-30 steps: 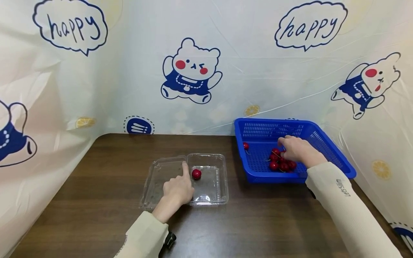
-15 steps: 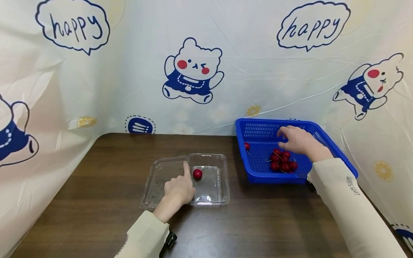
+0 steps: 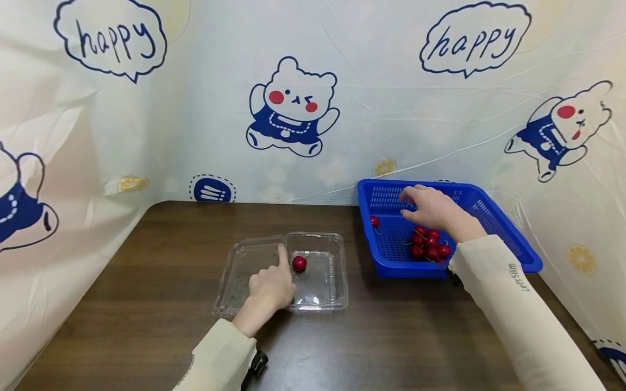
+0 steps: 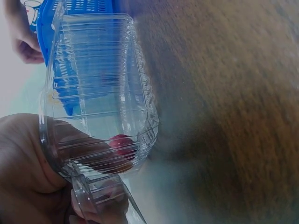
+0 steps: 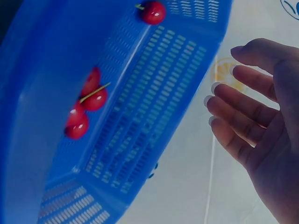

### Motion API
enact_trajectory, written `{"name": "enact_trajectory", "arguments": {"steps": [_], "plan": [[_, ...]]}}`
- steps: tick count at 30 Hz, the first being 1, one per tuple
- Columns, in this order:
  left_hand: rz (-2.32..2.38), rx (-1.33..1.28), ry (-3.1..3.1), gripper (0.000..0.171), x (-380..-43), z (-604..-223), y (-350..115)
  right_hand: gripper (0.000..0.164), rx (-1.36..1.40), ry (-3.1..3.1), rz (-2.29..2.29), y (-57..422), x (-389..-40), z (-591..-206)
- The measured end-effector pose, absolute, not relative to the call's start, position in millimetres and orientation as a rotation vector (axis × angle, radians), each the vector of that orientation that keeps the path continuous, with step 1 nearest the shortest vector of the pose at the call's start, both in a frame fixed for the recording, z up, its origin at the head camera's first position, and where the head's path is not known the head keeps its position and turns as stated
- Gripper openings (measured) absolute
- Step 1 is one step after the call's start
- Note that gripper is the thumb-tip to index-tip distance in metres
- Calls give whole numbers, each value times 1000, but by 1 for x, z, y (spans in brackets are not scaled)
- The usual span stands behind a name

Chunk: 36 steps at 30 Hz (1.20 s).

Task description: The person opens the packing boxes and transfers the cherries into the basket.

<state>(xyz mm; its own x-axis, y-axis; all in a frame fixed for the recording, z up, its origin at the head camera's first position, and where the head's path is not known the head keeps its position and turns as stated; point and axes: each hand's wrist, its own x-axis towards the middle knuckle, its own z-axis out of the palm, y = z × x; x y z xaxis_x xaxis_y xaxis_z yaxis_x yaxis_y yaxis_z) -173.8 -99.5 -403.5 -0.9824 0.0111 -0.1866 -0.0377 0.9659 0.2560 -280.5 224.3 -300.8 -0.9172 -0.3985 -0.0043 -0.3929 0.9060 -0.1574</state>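
Note:
In the head view, my left hand (image 3: 272,287) lies over the hinge of an opened clear plastic clamshell box (image 3: 337,271), index finger stretched along it. The left wrist view shows the thumb side inside the box (image 4: 98,51) and other fingers on the lid side, gripping the hinge walls between them. One red cherry (image 3: 299,264) lies in the box beside this hand. My right hand (image 3: 432,209) hovers over the blue plastic basket (image 3: 406,270), fingers loosely bent, nothing in them. Below it sit several cherries (image 3: 431,253) with stems in a cluster.
Another cherry (image 3: 374,221) lies alone by the basket's left wall. Box and basket stand on a dark wooden table (image 3: 161,282), the basket to the right. A printed curtain (image 3: 205,108) encloses the table at the back and sides.
My right hand has lifted away from the cherry cluster, then shifted left above the basket with its fingers apart. The left hand and the box have stayed in place.

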Motion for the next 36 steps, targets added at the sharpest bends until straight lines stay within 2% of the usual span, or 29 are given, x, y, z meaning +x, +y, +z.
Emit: {"name": "enact_trajectory", "arguments": {"steps": [11,36], "plan": [[390,-25,2923,84,-173,-404,-101,38,-743,3046,-356,185,-279,-296],[385,-18,2936,86,-176,-405,-100,41,-1164,2992,-146,97,-267,-317]]}}
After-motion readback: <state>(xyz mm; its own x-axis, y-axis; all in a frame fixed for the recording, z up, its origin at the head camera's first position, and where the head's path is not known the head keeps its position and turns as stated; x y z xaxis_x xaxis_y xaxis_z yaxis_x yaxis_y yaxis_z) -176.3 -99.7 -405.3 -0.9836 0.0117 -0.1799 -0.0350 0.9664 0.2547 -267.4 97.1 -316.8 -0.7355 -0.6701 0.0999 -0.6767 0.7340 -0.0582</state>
